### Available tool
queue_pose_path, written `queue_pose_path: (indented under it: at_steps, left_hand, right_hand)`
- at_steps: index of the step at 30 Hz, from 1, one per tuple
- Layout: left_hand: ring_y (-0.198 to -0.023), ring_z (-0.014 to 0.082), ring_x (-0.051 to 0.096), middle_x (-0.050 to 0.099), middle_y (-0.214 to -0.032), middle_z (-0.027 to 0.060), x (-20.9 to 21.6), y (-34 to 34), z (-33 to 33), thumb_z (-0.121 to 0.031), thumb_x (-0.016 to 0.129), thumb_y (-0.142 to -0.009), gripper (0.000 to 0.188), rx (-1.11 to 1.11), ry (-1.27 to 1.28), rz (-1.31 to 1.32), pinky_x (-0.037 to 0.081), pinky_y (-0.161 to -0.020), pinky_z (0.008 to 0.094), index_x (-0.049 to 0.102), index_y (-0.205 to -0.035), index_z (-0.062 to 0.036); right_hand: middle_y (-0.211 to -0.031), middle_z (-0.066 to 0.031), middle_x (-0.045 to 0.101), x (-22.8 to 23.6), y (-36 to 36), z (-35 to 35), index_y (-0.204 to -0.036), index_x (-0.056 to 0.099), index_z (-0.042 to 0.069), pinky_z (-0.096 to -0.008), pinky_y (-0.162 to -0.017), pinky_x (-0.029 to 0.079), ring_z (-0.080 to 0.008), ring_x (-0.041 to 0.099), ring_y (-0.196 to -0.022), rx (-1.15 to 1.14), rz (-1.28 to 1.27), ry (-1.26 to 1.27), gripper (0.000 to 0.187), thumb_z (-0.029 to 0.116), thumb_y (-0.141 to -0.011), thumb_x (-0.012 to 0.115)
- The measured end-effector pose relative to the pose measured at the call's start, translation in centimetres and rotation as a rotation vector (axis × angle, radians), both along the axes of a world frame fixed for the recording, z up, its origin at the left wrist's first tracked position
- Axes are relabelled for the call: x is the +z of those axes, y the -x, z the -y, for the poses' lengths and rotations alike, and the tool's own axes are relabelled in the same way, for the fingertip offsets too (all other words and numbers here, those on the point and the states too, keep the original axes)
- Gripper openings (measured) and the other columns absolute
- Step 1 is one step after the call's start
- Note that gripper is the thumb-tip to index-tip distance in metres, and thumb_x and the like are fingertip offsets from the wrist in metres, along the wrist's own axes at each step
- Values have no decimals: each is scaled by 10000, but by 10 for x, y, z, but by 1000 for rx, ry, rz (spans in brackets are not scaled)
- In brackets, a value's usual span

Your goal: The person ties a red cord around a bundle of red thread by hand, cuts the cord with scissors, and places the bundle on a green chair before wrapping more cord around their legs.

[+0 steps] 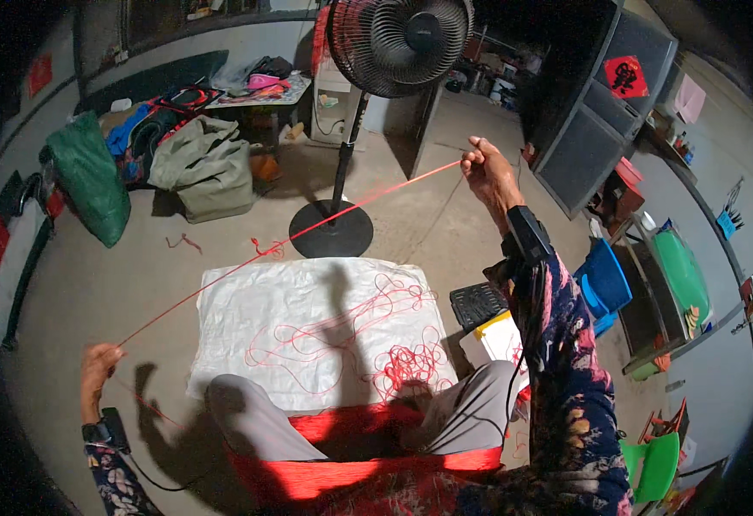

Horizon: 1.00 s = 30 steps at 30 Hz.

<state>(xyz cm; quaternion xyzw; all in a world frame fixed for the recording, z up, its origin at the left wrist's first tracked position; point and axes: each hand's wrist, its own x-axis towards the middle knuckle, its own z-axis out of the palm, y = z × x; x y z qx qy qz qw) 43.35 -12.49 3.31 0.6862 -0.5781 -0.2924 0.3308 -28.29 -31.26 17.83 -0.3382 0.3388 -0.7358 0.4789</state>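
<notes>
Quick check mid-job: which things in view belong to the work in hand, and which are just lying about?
In the work: red cord, stretched taut between left hand and right hand; tangled red heap; white sheet under the heap.

Apparently just around: standing fan, green sack, green plastic chair.

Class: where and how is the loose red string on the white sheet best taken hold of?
Probably at its dense clump beside the right knee, pinched from above: strands bunch together there, uncovered on top, while elsewhere they spread thinly.
</notes>
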Motion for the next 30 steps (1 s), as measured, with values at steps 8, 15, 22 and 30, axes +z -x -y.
queue_pose_path:
  at_steps: [8, 15, 22, 30]
  left_hand:
    - [-453, 126, 425, 442, -496, -4, -120, -129, -30, -343, 621, -821, 407, 293, 293, 267, 351, -434, 295, 538, -581, -24]
    - [-393, 166, 471, 522, -512, 86, -145, 46, 67, -171, 595, -854, 312, 201, -383, -272, 352, -366, 307, 530, -581, -34]
    - [-635, 172, 608, 613, -744, 100, -29, 230, 106, -212, 585, -879, 269, -202, -343, -702, 506, -589, 265, 593, -892, 57]
    - [-623, 206, 593, 588, -691, 100, -8, 211, 102, -250, 583, -876, 251, -181, -167, -960, 503, -586, 331, 556, -817, -8]
  right_hand:
    - [-629, -11, 416, -81, -13, 66, -984, 515, 10, -300, -540, 481, -162, 487, -590, -37, 70, -7, 190, 182, -909, 492]
    - [-806, -234, 622, -285, 1, 47, -792, 636, -17, -451, -647, 471, -433, 586, -716, 111, -1812, -206, 334, 313, -748, 613]
    - [-1048, 4, 592, -248, -254, -55, -1239, 514, 47, -217, -722, 476, -65, 534, -896, 894, -625, -78, 492, 215, -809, 685]
    - [-730, 9, 559, -245, -222, -87, -1052, 604, 63, -215, -579, 458, -84, 530, -610, 1050, -335, -164, 291, 281, -860, 620]
